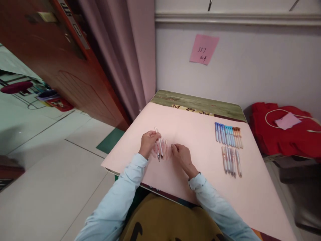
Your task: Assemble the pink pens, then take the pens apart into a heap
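Note:
My left hand pinches thin white pen refills with dark tips, held slanting over the table. Beneath and beside them lies a small group of clear pinkish pen barrels, partly covered by the hand and refills. My right hand rests just right of the barrels, its fingers curled together; whatever they hold, if anything, is too small to make out. Further right, a row of blue, light blue and brown pens lies side by side. Below that row sit several clear pale pens.
A pale pink sheet covers the table, with a greenish wood-patterned strip at its far edge. Red cloth with a white cord lies on the right. A wooden door and a curtain stand on the left.

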The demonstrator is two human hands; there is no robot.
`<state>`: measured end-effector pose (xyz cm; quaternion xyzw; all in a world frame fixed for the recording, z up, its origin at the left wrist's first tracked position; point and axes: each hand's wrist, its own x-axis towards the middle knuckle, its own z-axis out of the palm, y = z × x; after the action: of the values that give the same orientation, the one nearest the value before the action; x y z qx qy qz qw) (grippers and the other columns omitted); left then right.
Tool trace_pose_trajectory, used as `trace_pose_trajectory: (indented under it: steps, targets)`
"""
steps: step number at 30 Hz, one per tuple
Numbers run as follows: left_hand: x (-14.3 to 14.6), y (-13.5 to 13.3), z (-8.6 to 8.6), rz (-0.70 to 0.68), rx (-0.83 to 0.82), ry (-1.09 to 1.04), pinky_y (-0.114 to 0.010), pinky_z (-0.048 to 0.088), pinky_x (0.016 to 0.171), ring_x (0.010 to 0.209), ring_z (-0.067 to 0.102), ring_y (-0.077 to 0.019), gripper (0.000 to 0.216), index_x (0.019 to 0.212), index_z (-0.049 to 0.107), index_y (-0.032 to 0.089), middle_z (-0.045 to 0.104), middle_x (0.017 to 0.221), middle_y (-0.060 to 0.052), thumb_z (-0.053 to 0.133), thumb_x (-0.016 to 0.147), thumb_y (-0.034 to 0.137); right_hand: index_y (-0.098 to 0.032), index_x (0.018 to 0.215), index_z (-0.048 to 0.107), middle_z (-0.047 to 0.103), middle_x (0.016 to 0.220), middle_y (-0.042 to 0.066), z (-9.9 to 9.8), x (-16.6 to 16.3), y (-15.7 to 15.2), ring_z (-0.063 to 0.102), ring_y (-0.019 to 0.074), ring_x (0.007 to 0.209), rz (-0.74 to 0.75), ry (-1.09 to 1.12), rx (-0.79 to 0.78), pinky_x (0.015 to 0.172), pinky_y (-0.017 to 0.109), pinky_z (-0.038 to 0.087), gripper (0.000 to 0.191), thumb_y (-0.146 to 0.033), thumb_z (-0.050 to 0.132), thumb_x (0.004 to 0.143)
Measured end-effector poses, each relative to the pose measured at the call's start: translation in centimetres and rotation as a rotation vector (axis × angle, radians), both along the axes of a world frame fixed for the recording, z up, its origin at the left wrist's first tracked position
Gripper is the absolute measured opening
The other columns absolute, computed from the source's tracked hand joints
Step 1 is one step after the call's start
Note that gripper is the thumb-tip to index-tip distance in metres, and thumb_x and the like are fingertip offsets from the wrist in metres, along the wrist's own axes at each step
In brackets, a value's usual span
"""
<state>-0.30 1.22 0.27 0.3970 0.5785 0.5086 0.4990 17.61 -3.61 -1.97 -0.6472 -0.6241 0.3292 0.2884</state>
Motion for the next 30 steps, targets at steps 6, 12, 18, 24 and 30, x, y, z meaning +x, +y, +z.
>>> trace_pose_trajectory:
  steps: [6,12,18,24,30]
  targets:
    - [-1.0,0.4,0.8,0.086,0.027,-0.131,-0.025,0.047,0.061,0.061,0.061,-0.0123,0.036,0.081,0.064,0.013,0.073,0.08,-0.009,0.082,0.064,0.039,-0.019,0.102,0.072,0.072,0.087,0.007,-0.7,0.3,-0.5,0.063,0.0211,0.077,-0.018,0.057,-0.031,0.071,0.031,0.041,0.028,-0.039,0.058,0.089]
    - [-3.8,-2.0,0.6,0.088,0.022,0.124,-0.025,0.041,0.05,0.046,0.055,-0.0131,0.031,0.083,0.058,0.019,0.067,0.063,0.0,0.077,0.068,0.038,-0.021,0.117,0.061,0.067,0.088,0.005,-0.5,-1.2,-2.6,0.059,0.0193,0.071,0.047,-0.005,0.081,0.067,0.031,0.039,0.04,-0.046,0.065,0.086]
    - [-4.3,-5.5,-1.4,-0.002,0.022,0.56,-0.028,0.035,0.058,0.053,0.057,-0.0188,0.019,0.07,0.061,0.023,0.06,0.055,0.001,0.078,0.068,0.032,-0.025,0.114,0.059,0.067,0.1,0.007,-1.7,-3.1,-4.5,0.06,0.0202,0.077,0.239,-0.106,0.169,0.065,0.029,0.037,0.038,-0.046,0.071,0.084]
    - [-3.1,-6.2,-1.3,-0.081,0.034,0.989,-0.032,0.041,0.069,0.072,0.063,-0.0252,0.022,0.093,0.062,0.023,0.065,0.07,-0.003,0.063,0.086,0.043,-0.021,0.1,0.062,0.067,0.096,0.006,-1.6,-4.3,-4.8,0.062,0.0193,0.083,0.387,-0.368,0.308,0.061,0.026,0.034,0.019,-0.034,0.067,0.088]
    - [-4.1,-6.7,-2.9,-0.024,0.327,1.116,-0.044,0.042,0.102,0.116,0.057,-0.0295,0.026,0.112,0.06,0.017,0.065,0.117,-0.015,0.048,0.095,0.034,-0.018,0.096,0.064,0.069,0.094,0.006,-1.3,-4.6,-4.1,0.064,0.0157,0.076,0.371,-0.517,0.366,0.057,0.025,0.032,0.013,-0.03,0.059,0.095]
